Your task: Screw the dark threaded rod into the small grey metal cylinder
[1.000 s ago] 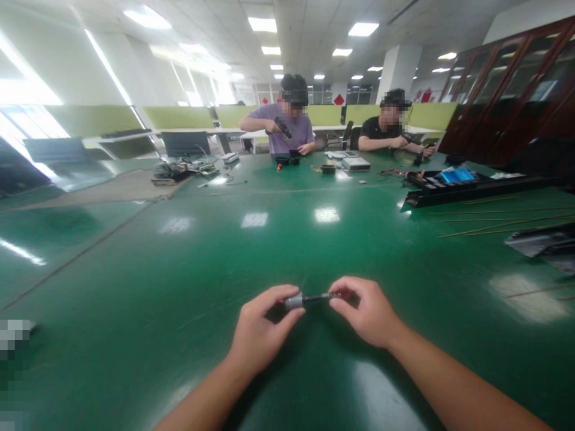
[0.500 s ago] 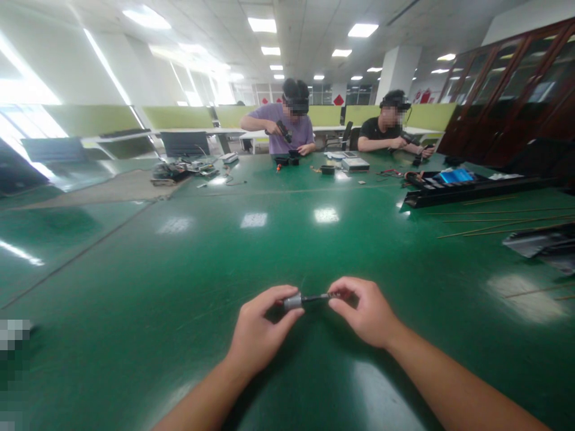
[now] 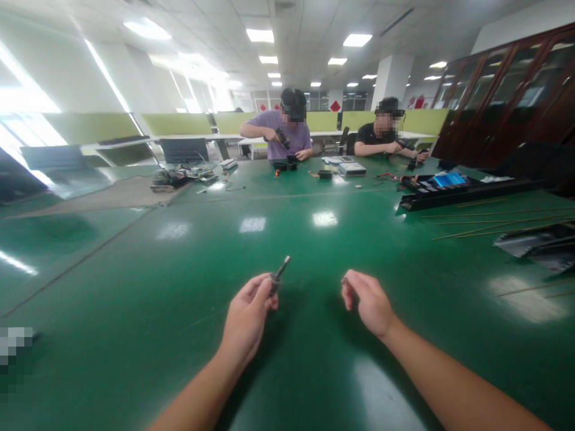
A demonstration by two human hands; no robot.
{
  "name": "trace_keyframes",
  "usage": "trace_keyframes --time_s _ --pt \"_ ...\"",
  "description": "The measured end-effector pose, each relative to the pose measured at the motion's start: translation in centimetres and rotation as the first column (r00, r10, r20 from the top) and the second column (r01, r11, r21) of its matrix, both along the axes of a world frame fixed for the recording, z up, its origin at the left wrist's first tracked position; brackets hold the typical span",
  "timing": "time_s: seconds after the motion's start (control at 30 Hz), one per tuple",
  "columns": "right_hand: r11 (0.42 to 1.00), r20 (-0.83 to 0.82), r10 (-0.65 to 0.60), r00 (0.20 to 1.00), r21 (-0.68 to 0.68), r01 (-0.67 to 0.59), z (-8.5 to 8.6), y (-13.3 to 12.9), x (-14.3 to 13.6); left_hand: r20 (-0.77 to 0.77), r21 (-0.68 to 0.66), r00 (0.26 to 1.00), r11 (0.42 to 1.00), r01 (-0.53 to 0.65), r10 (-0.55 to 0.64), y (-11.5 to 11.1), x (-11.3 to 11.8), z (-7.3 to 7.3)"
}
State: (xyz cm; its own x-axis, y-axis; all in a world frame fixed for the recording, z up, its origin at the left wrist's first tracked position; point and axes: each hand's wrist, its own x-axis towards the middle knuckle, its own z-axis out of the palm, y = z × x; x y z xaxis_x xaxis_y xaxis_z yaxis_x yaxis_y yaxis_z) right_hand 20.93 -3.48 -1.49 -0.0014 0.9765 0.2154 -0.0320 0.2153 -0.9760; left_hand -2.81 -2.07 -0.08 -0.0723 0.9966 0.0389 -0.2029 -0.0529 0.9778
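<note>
Between its thumb and fingers, my left hand [image 3: 248, 316] grips a small grey cylinder with a thin dark shaft [image 3: 283, 267]. The shaft tilts up and to the right, ending in a lighter tip, while the cylinder is largely covered by my fingers. To the right and apart from it, my right hand [image 3: 366, 299] is closed, fingers curled in towards the thumb. A tiny dark spot shows at its fingertips, too small to name. Both hands are over the green tabletop [image 3: 305, 359].
Across the table, one person [image 3: 287, 129] in purple and another [image 3: 380, 134] in black hold dark tools. A black tray [image 3: 453, 194] with a blue item, thin rods [image 3: 476, 224] and metal channels [image 3: 534, 242] lie at right. Electronic parts [image 3: 179, 176] sit at far left.
My right hand has come off the shaft and is now apart from it, fingers curled. My left hand has turned the cylinder so its shaft points upward instead of sideways.
</note>
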Motion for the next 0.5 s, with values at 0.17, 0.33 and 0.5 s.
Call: trace_keyframes --time_s 0.17,0.33,0.5 --pt "0.999 0.066 -0.007 0.998 0.035 0.005 -0.1 -0.1 -0.1 0.196 -0.063 0.980 0.998 -0.006 0.018 0.5 -0.5 0.2" --pt "0.997 0.145 0.000 0.989 0.079 -0.012 0.4 -0.2 0.0 -0.098 -0.046 0.986 0.989 -0.137 0.132 -0.1 -2.6 2.1" --pt "0.994 0.213 0.066 0.975 0.072 -0.084 0.1 -0.2 -0.2 -0.612 0.100 0.734 0.950 -0.296 0.293 -3.5 -9.8 5.9"
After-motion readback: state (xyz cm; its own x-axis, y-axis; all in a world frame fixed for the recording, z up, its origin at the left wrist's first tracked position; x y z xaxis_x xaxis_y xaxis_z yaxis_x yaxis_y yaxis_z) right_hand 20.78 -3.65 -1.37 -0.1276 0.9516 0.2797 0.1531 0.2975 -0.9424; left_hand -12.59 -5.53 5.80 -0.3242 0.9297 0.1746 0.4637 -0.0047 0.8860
